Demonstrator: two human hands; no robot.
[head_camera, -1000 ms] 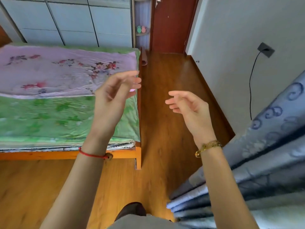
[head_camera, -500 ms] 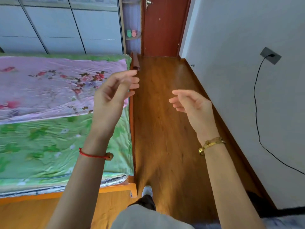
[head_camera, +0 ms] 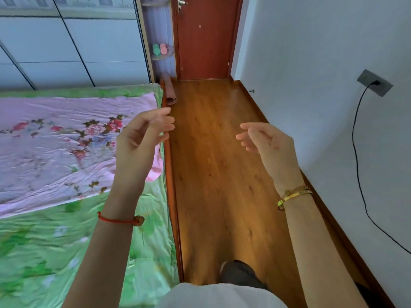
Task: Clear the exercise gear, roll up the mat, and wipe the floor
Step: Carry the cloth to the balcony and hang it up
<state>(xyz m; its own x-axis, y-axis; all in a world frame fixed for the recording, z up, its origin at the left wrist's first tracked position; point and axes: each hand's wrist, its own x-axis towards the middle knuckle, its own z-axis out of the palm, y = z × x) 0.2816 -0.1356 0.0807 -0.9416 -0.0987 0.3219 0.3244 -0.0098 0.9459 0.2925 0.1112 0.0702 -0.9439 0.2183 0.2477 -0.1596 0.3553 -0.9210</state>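
Note:
A rolled reddish-brown mat (head_camera: 170, 91) lies on the wooden floor (head_camera: 218, 174) at the far corner of the bed, close to the door. My left hand (head_camera: 142, 143) is raised in front of me over the bed's edge, fingers loosely curled and apart, holding nothing. My right hand (head_camera: 266, 145) hovers over the floor strip, also empty with its fingers spread. Both hands are well short of the mat. A green and a pink round item (head_camera: 160, 49) sit on a small corner shelf beside the door.
A bed (head_camera: 66, 218) with green and pink floral sheets fills the left. A white wall (head_camera: 322, 74) bounds the right, with a socket (head_camera: 374, 82) and a black cable (head_camera: 358, 170) hanging down. A closed red door (head_camera: 204, 38) ends the narrow floor strip. Wardrobe panels (head_camera: 77, 47) stand behind the bed.
I have walked forward along the bed toward the door; the blue curtain has dropped out of view. Both hands stay raised and empty in much the same pose.

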